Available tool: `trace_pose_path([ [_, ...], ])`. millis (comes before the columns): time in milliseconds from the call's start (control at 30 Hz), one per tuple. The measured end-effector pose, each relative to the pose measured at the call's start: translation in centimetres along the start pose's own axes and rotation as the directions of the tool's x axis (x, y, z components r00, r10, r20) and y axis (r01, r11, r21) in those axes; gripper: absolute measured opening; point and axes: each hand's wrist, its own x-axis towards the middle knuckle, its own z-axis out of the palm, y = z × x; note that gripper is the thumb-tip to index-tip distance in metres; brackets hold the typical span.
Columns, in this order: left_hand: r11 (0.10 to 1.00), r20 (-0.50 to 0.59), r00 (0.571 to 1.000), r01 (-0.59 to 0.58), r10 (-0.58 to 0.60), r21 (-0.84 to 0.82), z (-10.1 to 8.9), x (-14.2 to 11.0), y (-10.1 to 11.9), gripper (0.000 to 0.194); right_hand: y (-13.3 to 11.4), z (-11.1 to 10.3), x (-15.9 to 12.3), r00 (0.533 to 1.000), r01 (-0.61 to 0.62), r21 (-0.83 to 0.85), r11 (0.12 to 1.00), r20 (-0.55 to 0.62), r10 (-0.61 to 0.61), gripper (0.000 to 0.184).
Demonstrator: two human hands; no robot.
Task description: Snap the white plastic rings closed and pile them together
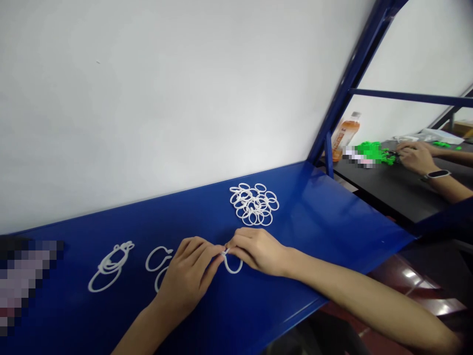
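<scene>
My left hand point(190, 273) and my right hand point(258, 250) meet over the blue shelf point(325, 217), fingers pinched together on one white plastic ring point(232, 265) that hangs below my right fingers. Just beyond them lies a pile of several white rings point(254, 204). Left of my left hand lie two single white rings point(158, 264), the nearer one partly hidden by my hand. Further left sits a bunch of linked white rings point(111, 266).
A white wall rises behind the shelf. A blue metal frame post point(354, 74) stands at the right. Beyond it, another person's hands point(417, 155) work on a dark table with green parts point(371, 150) and an orange drink bottle point(343, 135).
</scene>
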Motion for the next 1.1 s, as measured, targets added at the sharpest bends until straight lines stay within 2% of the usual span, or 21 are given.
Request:
trace_pose_path([
  [100, 0.990, -0.039, 0.997, -0.068, 0.074, 0.121, 0.1, 0.2, 0.2, 0.012, 0.0, 0.0, 0.0, 1.000, -0.005, 0.009, 1.000, 0.012, 0.004, 0.026],
  [233, 0.981, -0.049, 0.995, -0.075, 0.085, 0.177, 0.3, 0.3, 0.4, 0.015, 0.0, 0.0, 0.1, 0.999, -0.018, 0.005, 1.000, 0.027, 0.018, 0.025],
  [433, 0.994, -0.050, 0.998, -0.041, 0.046, 0.106, 0.3, 0.2, 0.4, 0.013, -0.1, -0.3, 0.1, 0.999, 0.020, -0.027, 0.999, 0.028, -0.020, 0.026],
  [700, 1.000, -0.063, 0.998, 0.026, -0.025, 0.003, 0.8, -0.7, 0.5, 0.021, -0.4, -0.5, -0.3, 0.987, 0.152, -0.211, 0.966, 0.076, -0.139, 0.035],
  [900, 0.999, -0.073, 0.997, -0.022, 0.024, 0.035, 1.5, -1.0, 1.0, 0.036, -0.4, -0.3, -0.4, 0.971, 0.223, -0.232, 0.947, 0.133, -0.197, 0.034],
  [1033, 1.000, -0.035, 0.999, 0.015, -0.015, 0.014, 0.9, -0.7, 0.0, 0.025, -0.1, -0.6, -0.2, 0.988, 0.148, -0.199, 0.969, 0.074, -0.136, 0.028],
  [1100, 0.995, -0.008, 0.997, 0.083, -0.082, 0.047, 0.0, -0.8, -1.2, 0.029, 0.9, -1.5, 0.2, 0.996, 0.084, -0.178, 0.980, 0.002, -0.085, 0.025],
])
